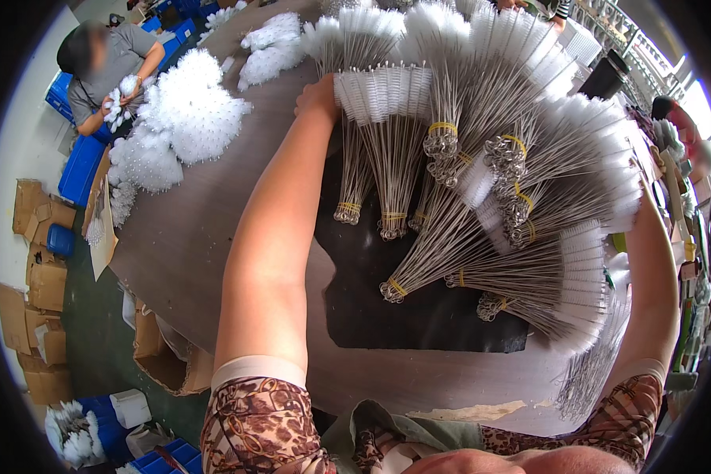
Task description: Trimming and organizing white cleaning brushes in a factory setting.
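Bundles of white-bristled wire bottle brushes [387, 158] fan across the table. Their looped wire ends point toward me, and yellow bands tie many of them. My left hand [317, 99] reaches to the far left of the pile, against the bristle heads of one bundle; its fingers are mostly hidden there. My right forearm reaches up along the pile's right side, beside white bristle heads [612, 158] that cover the hand. One banded bundle [430, 249] lies slantwise near the middle. Another bundle [529, 272] lies nearer me, with its bristles to the right.
A black mat [419, 324] lies under the brushes on the grey-brown table [189, 245]. White bristle bundles [189, 107] are heaped at the far left, where another person holds some. Loose wires [588, 383] lie near right. Cardboard boxes [47, 276] stand along the left wall.
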`<state>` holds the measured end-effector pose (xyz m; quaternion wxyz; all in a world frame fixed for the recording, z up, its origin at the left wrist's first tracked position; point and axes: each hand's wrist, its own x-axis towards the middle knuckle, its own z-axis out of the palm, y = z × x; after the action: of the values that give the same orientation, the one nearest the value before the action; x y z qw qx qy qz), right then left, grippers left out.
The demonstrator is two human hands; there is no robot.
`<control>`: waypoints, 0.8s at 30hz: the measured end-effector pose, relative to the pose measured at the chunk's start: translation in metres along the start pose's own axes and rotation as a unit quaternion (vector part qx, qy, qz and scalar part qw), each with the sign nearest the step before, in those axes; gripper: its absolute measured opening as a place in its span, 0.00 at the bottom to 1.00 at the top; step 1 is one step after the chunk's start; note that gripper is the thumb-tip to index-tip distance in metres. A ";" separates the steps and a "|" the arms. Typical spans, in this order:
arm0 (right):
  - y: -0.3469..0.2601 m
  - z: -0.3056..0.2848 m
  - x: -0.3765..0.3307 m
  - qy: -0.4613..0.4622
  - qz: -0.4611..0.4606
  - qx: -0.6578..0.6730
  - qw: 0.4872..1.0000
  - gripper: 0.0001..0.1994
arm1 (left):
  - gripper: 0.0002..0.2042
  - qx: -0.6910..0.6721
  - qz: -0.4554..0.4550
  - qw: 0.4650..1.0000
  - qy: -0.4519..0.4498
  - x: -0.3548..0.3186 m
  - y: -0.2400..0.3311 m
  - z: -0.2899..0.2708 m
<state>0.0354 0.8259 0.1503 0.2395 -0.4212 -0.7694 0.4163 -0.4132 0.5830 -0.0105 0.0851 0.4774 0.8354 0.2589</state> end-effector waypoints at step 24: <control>0.030 0.007 -0.081 -0.135 -0.014 0.031 0.990 0.21 | 0.31 -0.247 -0.139 0.949 0.141 -0.333 -0.020 -0.099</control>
<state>0.0868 0.7630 0.1197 0.1525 -0.3427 -0.7874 0.4892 -0.2896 0.2598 0.0283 0.1169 0.2797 0.8068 0.5071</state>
